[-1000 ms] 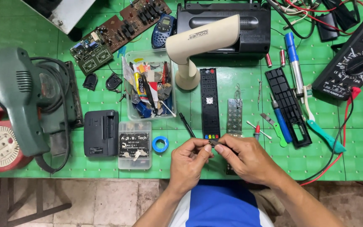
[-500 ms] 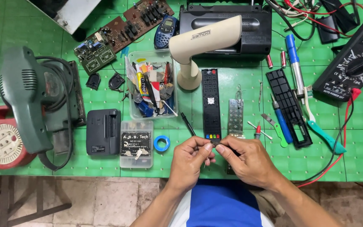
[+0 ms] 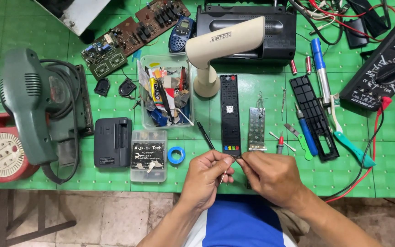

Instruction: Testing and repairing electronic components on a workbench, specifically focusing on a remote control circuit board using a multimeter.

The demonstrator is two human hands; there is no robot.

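Both pinching one tiny part, left hand (image 3: 205,176) and right hand (image 3: 270,176), fingertips together. Right at the desk's (image 3: 24,27) near edge, just below the black remote (image 3: 230,112).

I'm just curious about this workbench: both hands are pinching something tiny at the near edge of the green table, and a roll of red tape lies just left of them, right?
Not quite. The left hand and right hand do meet over a tiny part at the near edge of the green table, but the tape roll beside them is blue, not red. The head view shows it.
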